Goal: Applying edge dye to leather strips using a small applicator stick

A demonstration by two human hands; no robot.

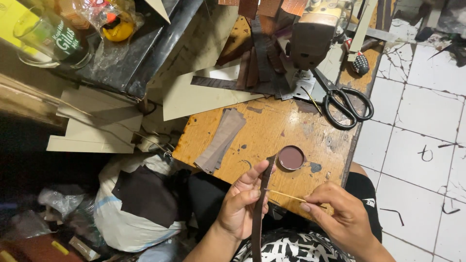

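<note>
Near the lower edge of the head view, a long dark leather strip [257, 213] is gripped upright in the left hand [240, 206], the fingers clenched around it and the thumb pressed near its upper end. A thin pale stick [286, 195] is pinched between the fingertips of the right hand [342, 213], and its tip is laid against the strip's edge. Just beyond the hands, on the worn wooden worktop [276, 128], a small round tin of dark reddish paste [291, 157] is seen, open. A stack of grey-brown strips [221, 140] is laid to the left of the tin, and black-handled scissors [342, 99] are placed at the right edge, beside a sewing machine [313, 36]. A white tiled floor [427, 111] is seen to the right.
</note>
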